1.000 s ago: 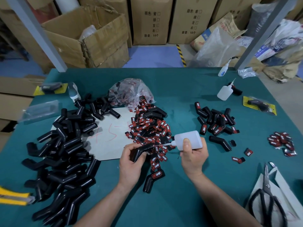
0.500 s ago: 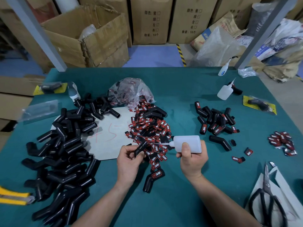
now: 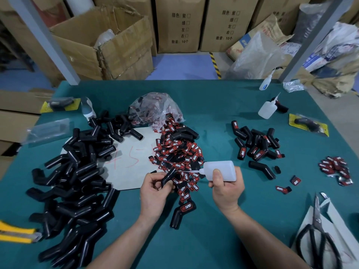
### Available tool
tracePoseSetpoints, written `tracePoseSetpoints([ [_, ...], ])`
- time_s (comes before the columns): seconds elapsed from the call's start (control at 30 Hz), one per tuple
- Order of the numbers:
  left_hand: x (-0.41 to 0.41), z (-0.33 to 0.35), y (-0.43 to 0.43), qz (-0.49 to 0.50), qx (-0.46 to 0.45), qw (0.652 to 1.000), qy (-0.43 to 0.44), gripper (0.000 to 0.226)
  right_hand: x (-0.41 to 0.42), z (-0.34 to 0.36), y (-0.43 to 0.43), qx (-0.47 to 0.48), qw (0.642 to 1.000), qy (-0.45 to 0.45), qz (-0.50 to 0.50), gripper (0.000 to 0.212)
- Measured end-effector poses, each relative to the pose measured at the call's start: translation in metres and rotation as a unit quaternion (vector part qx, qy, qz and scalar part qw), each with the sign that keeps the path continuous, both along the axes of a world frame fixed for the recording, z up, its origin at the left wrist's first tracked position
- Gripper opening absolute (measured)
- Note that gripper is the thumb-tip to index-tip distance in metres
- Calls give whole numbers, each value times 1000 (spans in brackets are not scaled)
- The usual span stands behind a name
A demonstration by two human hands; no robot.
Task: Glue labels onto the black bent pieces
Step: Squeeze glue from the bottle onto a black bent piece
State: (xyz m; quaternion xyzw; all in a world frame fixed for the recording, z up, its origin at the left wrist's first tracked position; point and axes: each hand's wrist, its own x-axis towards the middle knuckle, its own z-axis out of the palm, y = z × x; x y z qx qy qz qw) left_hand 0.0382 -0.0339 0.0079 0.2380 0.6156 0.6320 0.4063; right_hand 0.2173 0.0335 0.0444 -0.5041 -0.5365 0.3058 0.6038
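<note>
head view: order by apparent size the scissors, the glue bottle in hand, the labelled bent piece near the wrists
1. scissors: clearly largest, though also nearest the camera.
2-3. glue bottle and labelled bent piece: look alike, not ranked.

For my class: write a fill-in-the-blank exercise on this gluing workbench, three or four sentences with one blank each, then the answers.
1. The left hand holds a black bent rubber piece; the right hand grips a translucent white plastic squeeze bottle, its nozzle pointing to the person's ____.
2. The black-handled steel scissors lie at the green table's near ____ corner.
3. The red-and-black label on the loose bent piece lying between the forearms reads ____.
Answers: left; right; TAPER.
</note>
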Motion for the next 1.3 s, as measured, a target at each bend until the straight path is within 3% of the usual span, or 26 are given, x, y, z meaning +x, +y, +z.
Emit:
tracePoseSetpoints([
  [0.8,-1,-8,2,15,8,1000,-11,32,-2,-5,-3,-18,999,-40,-4,14],
  [0.93,-2,-10,2,9,3,1000,-9,43,-3,-3,-4,-9,999,-31,-6,14],
  [1.3,0,-7,1,-12,24,997,72,39,0,-1,-2,3,1000,-27,-5,14],
])
